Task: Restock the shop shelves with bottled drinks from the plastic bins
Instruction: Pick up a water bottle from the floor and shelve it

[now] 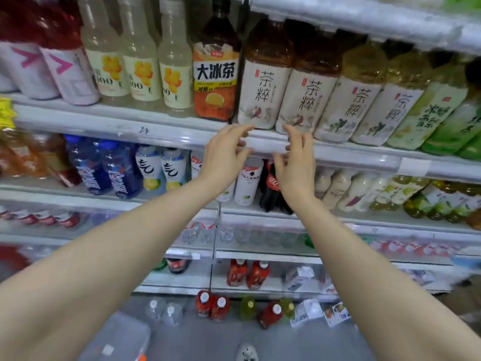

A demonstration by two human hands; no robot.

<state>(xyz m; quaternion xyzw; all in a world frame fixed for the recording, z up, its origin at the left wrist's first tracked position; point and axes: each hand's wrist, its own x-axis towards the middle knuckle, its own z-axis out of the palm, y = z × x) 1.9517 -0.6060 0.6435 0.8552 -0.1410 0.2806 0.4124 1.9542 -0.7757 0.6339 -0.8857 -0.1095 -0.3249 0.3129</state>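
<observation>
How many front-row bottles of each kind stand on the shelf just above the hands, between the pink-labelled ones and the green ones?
Pale bottles with yellow flower labels: 3
Orange-labelled iced tea bottle: 1
White-labelled bottles of dark brown tea: 2
White-labelled bottles of golden tea: 2
Total: 8

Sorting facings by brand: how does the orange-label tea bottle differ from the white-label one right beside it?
The orange-label bottle carries bold black characters and a lemon picture; the white-label bottle has thin characters and a bird. The orange-label bottle's cap shows; the white-label bottle's is hidden by the shelf above. Both hold dark brown drink.
</observation>
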